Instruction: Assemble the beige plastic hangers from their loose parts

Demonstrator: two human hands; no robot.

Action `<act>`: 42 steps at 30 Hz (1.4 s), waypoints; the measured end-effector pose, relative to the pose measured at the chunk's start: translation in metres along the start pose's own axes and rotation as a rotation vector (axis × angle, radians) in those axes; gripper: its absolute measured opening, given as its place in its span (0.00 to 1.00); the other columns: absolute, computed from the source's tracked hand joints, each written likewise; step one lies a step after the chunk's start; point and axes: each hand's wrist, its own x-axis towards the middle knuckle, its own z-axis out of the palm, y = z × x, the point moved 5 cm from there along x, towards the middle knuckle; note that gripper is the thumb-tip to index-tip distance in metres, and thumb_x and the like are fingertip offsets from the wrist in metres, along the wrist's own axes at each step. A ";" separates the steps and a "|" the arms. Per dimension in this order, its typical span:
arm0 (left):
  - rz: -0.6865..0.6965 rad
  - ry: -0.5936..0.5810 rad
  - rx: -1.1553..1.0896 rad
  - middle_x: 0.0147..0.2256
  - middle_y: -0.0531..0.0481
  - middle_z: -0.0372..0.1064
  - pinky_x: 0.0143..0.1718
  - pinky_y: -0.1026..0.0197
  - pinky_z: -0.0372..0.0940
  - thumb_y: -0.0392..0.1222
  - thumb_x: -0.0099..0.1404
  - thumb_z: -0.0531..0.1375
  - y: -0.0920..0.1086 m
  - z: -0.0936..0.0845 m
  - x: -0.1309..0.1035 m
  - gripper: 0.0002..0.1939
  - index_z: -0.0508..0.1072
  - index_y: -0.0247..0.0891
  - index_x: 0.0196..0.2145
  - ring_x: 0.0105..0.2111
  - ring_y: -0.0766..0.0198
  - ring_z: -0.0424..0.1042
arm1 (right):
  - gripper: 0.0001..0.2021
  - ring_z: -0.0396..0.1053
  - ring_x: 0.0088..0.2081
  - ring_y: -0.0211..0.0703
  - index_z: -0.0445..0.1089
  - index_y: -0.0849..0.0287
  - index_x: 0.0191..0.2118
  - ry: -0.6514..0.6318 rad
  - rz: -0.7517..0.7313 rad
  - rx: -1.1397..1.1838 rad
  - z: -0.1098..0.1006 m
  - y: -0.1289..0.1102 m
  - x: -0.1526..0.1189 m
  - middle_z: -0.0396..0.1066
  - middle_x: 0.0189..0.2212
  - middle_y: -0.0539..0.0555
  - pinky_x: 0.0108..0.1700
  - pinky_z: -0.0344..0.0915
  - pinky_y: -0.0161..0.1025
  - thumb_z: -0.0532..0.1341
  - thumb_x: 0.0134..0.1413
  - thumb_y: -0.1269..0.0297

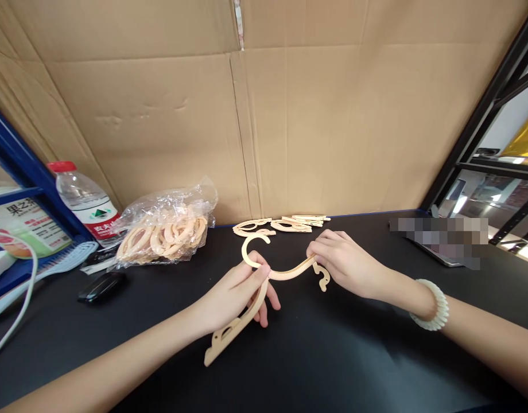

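Note:
A beige folding clothes hanger (290, 274) is held in the air above the black table, its hook standing up and its two arms spread. My left hand (232, 292) pinches it at the joint just below the hook, thumb on the near side. One arm slants down toward me past that palm. My right hand (344, 261), with a pale coiled band on its wrist, is closed round the far end of the other arm. A small curved piece (322, 276) hangs below those fingers; where it joins is hidden.
Behind the hands lie several folded hangers (285, 225). A clear plastic bag (169, 226) of similar hangers sits at left, near a water bottle (89, 201), a black mouse (101, 287) and a blue hairbrush (70, 257). Cardboard (333, 115) walls the back. A blurred-out object (440, 241) is at right.

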 end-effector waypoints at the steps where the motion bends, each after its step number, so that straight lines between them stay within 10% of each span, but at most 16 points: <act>1: -0.032 -0.010 -0.073 0.28 0.48 0.73 0.21 0.64 0.63 0.56 0.70 0.45 -0.004 0.002 0.002 0.16 0.51 0.41 0.33 0.19 0.64 0.71 | 0.10 0.63 0.40 0.45 0.63 0.58 0.33 -0.005 -0.001 -0.005 0.000 0.001 0.000 0.69 0.33 0.53 0.47 0.58 0.47 0.48 0.60 0.75; 13: 0.118 0.092 -0.244 0.26 0.53 0.70 0.16 0.67 0.65 0.53 0.68 0.51 -0.013 0.020 0.019 0.16 0.53 0.40 0.32 0.17 0.66 0.71 | 0.03 0.68 0.39 0.38 0.57 0.55 0.40 0.078 -0.057 0.202 0.011 -0.046 0.000 0.70 0.34 0.46 0.63 0.39 0.54 0.54 0.63 0.68; 20: 0.128 0.081 -0.243 0.26 0.53 0.70 0.16 0.69 0.64 0.55 0.68 0.50 -0.014 0.021 0.019 0.16 0.56 0.39 0.33 0.16 0.67 0.71 | 0.08 0.65 0.30 0.38 0.52 0.56 0.33 0.052 -0.011 0.341 0.020 -0.048 0.007 0.70 0.25 0.43 0.46 0.56 0.43 0.51 0.65 0.70; 42: -0.030 -0.044 -0.178 0.19 0.48 0.69 0.15 0.69 0.63 0.58 0.67 0.50 -0.018 0.023 0.021 0.25 0.67 0.32 0.25 0.15 0.65 0.70 | 0.12 0.57 0.27 0.38 0.57 0.59 0.26 0.180 -0.161 0.151 0.019 -0.049 0.003 0.60 0.23 0.49 0.36 0.58 0.36 0.50 0.55 0.82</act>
